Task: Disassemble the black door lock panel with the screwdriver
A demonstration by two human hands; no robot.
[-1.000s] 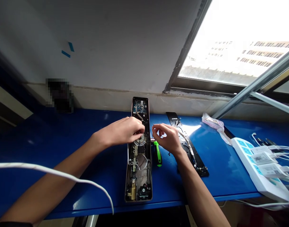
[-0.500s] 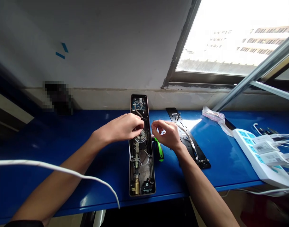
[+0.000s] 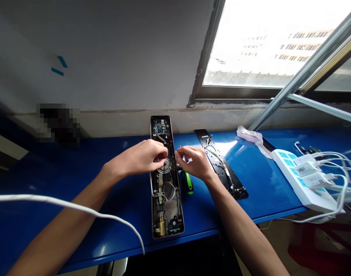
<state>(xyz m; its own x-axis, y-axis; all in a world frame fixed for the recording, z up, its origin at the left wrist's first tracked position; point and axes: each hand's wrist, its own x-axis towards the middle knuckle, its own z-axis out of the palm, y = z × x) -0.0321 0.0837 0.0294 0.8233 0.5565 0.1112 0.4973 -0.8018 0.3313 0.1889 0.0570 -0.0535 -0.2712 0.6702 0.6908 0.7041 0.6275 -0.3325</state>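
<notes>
A long, narrow, open device housing (image 3: 174, 209) lies lengthwise before me, with a blue circuit board (image 3: 160, 128) at its far end and a brass cylinder (image 3: 162, 226) at its near end. Over its middle, by a round metal part (image 3: 164, 165), my left hand (image 3: 149, 155) is closed with curled fingers. What it pinches, if anything, is hidden. My right hand (image 3: 195, 161) hovers at the housing's right edge, thumb and index finger pressed together; any small thing between them cannot be made out. Below it lies a green and black screwdriver (image 3: 189, 183), its tip end partly covered.
On the right, a black plate (image 3: 221, 168) bears a white-wrapped cable. Beyond it are a plastic packet (image 3: 250, 136) and a white power strip (image 3: 293, 180) with adapters and cords. A white cable (image 3: 77, 207) hangs across the left foreground. The blue table (image 3: 106, 245) meets the wall behind.
The camera has turned a little to the right, so everything sits further left. Both hands keep nearly the same closed poses over and beside the housing.
</notes>
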